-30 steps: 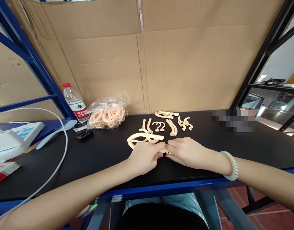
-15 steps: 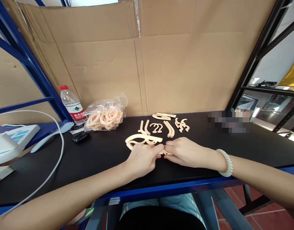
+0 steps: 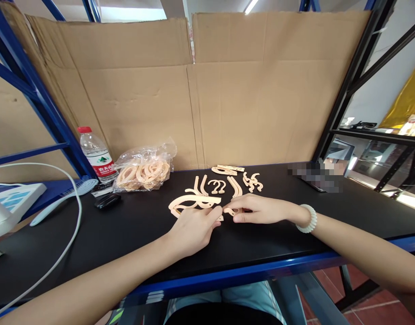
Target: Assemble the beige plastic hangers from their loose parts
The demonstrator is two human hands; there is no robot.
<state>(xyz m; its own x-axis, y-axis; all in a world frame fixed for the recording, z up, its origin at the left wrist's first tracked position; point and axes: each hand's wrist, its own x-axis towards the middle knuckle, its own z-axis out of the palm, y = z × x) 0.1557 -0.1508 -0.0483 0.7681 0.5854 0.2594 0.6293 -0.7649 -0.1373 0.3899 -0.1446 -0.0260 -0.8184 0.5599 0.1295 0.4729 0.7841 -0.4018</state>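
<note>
My left hand (image 3: 194, 229) is closed on a beige folding hanger (image 3: 202, 198), whose curved arms reach out above and left of the fingers over the black tabletop. A small beige curved piece (image 3: 229, 211) sits between the thumb and fingers of my right hand (image 3: 261, 209), just right of the hanger's end. A narrow gap parts the two hands. Behind them lie loose beige hanger parts: two small hooks (image 3: 217, 186), a pair of curved arms (image 3: 203, 185) and another pair (image 3: 233, 184). What my left fingers cover is hidden.
Behind are a flat stack of beige parts (image 3: 228, 169) and small curled pieces (image 3: 252, 182). At the left stand a clear bag of beige parts (image 3: 145, 170), a water bottle (image 3: 98, 155), a black object (image 3: 108, 201) and a brush (image 3: 63, 201). A white cable (image 3: 79, 203) loops nearby.
My right hand has drawn slightly away from my left with the small curved piece, opening a gap at the hanger's end. My left hand keeps its hold. The view has tilted up a little.
</note>
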